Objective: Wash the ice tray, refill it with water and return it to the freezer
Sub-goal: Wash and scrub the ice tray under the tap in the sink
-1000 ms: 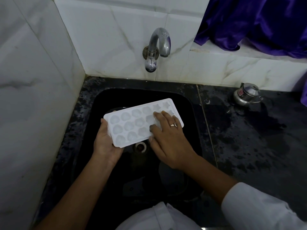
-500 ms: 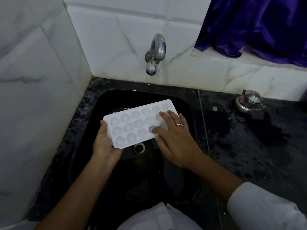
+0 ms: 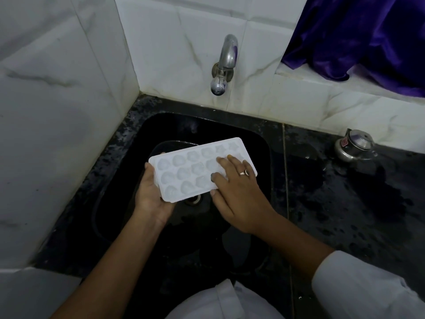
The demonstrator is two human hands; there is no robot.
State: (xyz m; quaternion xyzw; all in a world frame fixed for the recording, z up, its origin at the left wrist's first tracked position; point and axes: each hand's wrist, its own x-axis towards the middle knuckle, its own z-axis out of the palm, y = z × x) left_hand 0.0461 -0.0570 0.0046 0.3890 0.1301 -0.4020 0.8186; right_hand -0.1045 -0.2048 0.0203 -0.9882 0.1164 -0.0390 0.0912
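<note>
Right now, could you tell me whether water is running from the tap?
No, no stream falls from the tap toward the ice tray held over the sink.

A home kitchen, at the washing-up corner. Shown by a black basin sink (image 3: 264, 143) sunk into a speckled black stone worktop (image 3: 345, 203), wet in patches; a curved chrome tap (image 3: 224, 65) fixed to a wall of white marble-veined tiles (image 3: 172, 54); a small lidded steel pot (image 3: 354, 146) standing at the worktop's back edge; glossy purple cloth (image 3: 368, 38) draped over a tiled ledge; a white plastic ice tray (image 3: 184, 171) with shaped moulds held over the drain.
</note>
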